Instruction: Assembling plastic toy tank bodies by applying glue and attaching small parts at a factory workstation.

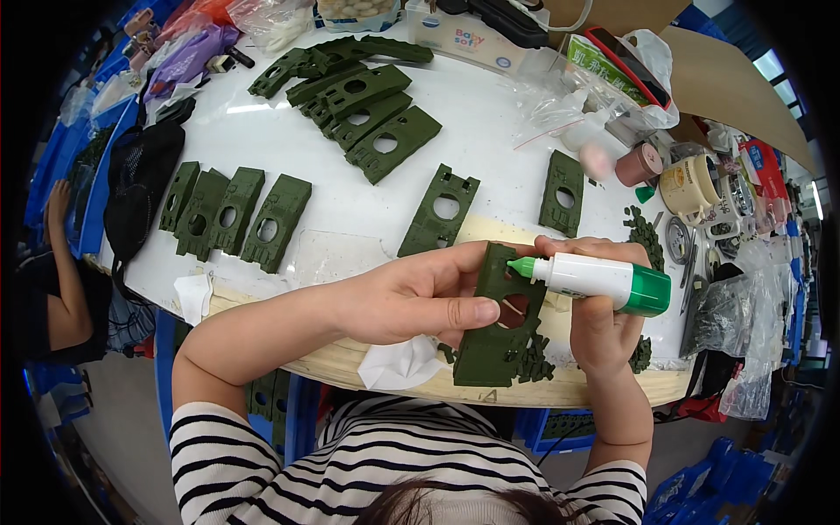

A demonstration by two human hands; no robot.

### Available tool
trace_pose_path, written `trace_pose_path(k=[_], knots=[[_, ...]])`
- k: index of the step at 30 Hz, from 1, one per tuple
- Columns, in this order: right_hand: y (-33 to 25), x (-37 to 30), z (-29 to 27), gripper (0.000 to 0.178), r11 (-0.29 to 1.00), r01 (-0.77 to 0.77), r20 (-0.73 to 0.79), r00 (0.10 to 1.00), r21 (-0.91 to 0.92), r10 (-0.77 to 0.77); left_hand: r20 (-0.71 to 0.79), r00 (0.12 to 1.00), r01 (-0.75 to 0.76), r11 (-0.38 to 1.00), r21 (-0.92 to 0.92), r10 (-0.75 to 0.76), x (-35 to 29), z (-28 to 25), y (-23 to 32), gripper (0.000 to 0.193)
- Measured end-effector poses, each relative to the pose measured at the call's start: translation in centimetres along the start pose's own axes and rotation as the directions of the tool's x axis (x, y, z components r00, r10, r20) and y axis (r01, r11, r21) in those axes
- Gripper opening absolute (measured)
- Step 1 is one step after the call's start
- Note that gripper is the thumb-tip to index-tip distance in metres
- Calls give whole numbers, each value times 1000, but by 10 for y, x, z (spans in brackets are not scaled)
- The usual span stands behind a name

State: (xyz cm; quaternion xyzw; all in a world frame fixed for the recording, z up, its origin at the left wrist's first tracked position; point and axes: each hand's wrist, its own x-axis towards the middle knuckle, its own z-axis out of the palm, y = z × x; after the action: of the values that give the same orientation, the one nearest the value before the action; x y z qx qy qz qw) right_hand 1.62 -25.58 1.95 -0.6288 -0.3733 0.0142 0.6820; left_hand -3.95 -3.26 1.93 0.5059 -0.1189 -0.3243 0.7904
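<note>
My left hand [411,302] grips a dark green plastic model hull plate [484,357] with a round hole in it, thumb along its near face. In my right hand [604,337] is a white and green glue bottle [591,278], held sideways. Its light green nozzle points left, and the tip meets or nearly meets the upper part of the held plate. Small dark green parts [533,360] lie on the table just beyond the plate's lower right edge. Another green plate [444,208] lies flat beyond my hands, and one more [562,194] sits to its right.
A row of green plates [229,214] lies at left, with stacked ones [372,114] at the back. More small green parts [644,234] are strewn at right, near a cream mug [688,185] and a pink spool [639,164]. White paper [398,366] rests at the front edge. Another person's arm [66,271] shows far left.
</note>
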Motion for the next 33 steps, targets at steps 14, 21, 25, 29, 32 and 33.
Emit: trace_pose_path(k=[14, 21, 25, 29, 32, 33], knots=[[1, -1, -2, 43, 1000, 13, -2, 1000, -11, -13, 20, 1000, -22, 997, -68, 24, 0, 2, 1, 56], [2, 0, 0, 43, 999, 33, 12, 999, -11, -33, 16, 1000, 12, 1000, 11, -13, -1, -1, 1, 67], [0, 0, 0, 43, 1000, 20, 4, 1000, 6, -20, 15, 999, 28, 1000, 8, -28, -1, -1, 2, 67], [0, 1, 1, 45, 988, -40, -29, 999, 151, 45, 26, 1000, -12, 995, -98, 15, 0, 1, 1, 67], [0, 2, 0, 45, 998, 9, 18, 1000, 60, -10, 16, 1000, -23, 986, -163, 26, 0, 3, -2, 66], [0, 3, -1, 45, 999, 20, 31, 999, 45, -21, 10, 1000, -20, 984, -179, 22, 0, 3, -3, 66]])
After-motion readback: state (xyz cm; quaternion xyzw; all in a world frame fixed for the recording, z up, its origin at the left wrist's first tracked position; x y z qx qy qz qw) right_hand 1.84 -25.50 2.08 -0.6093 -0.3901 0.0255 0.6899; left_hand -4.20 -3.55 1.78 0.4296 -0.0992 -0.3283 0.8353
